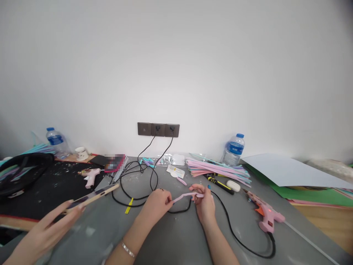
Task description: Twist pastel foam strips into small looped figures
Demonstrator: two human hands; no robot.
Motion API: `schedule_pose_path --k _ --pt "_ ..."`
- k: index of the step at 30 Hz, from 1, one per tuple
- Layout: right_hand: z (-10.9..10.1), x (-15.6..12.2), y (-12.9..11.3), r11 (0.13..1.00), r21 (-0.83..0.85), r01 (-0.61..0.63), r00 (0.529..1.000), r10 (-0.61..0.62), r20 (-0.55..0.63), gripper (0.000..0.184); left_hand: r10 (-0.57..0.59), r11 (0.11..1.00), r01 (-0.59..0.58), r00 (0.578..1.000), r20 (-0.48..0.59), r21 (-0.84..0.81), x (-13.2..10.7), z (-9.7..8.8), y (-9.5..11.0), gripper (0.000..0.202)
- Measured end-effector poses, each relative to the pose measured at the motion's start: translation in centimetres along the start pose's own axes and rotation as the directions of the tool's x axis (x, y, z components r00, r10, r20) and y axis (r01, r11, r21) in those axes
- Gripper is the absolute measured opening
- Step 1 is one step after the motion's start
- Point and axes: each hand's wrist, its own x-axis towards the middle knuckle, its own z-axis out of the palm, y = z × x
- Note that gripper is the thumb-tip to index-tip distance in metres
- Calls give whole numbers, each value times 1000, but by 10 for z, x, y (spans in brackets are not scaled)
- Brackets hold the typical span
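We see a pale pink, thin, bent strip (186, 194) at the lower centre of the frame, held between two bare hands over a smooth grey tabletop (171, 243). The left hand (156, 202) pinches the strip's left end with thumb and forefinger; the right hand (205, 208) grasps the other end in curled fingers, though we cannot tell which of them bear on it.

The strip already shows kinks — an uneven tug could, we judge, crease it further or slip it from the left pinch. At the lower right lies a pink plastic glue gun (267, 213) with a small red light; if that means heat, a stray reach of the right hand could end in a burn. Its thick black cable (272, 243) loops close by, so a snagging right forearm could drag the gun. Just above the right hand, a yellow-and-black slim tool (220, 184) looks like a knife and could nick a finger groping there. At the lower left, a co-worker's hand (52, 228) holds a pale-edged phone (93, 197); a careless swing could jog the left arm.
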Motion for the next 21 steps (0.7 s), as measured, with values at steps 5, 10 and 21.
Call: schedule_pose_path --k 5,10,21 --pt "-2 -5 -6 976 -209 57 995 -37 95 72 -13 987 13 1000 -2 161 -13 -1 7 12" --pt "-12 -12 -23 766 -596 241 961 -105 254 68 -31 959 44 998 -50 281 -32 -12 6 14" --pt "-21 -41 -48 841 -542 4 731 367 575 30 46 940 -18 996 -73 340 -50 -43 -10 13"
